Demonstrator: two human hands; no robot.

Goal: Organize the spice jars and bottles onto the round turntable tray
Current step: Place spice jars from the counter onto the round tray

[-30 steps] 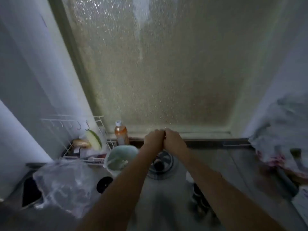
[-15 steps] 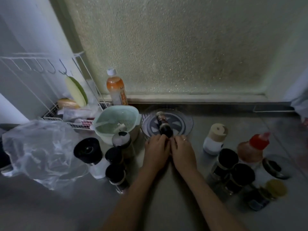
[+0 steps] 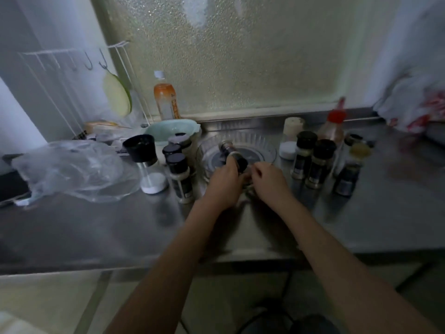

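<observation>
A clear round turntable tray point(image 3: 265, 143) with a ribbed rim sits at the back middle of the steel counter. A dark spice jar point(image 3: 228, 151) lies tilted over it, and my left hand point(image 3: 222, 183) grips its black-capped end. My right hand point(image 3: 271, 183) is just right of that cap at the tray's front rim, fingers curled; whether it holds anything is unclear. Left of the tray stand a black-topped grinder point(image 3: 144, 160) and three black-capped jars point(image 3: 179, 175). To the right are a beige-capped white jar point(image 3: 291, 138), two dark jars point(image 3: 313, 162), a red-capped bottle point(image 3: 333, 127) and a yellow-capped jar point(image 3: 349, 169).
A mint bowl point(image 3: 173, 128) and an orange bottle point(image 3: 166, 100) stand behind the left jars. A crumpled clear plastic bag point(image 3: 69, 169) lies far left below a white wire rack point(image 3: 60, 68). A white-and-red bag point(image 3: 414, 104) fills the right corner. The counter edge point(image 3: 144, 261) runs below my forearms.
The camera has tilted down from the window to the counter. My hands drew slightly apart; the left now grips the dark jar's capped end over the tray.
</observation>
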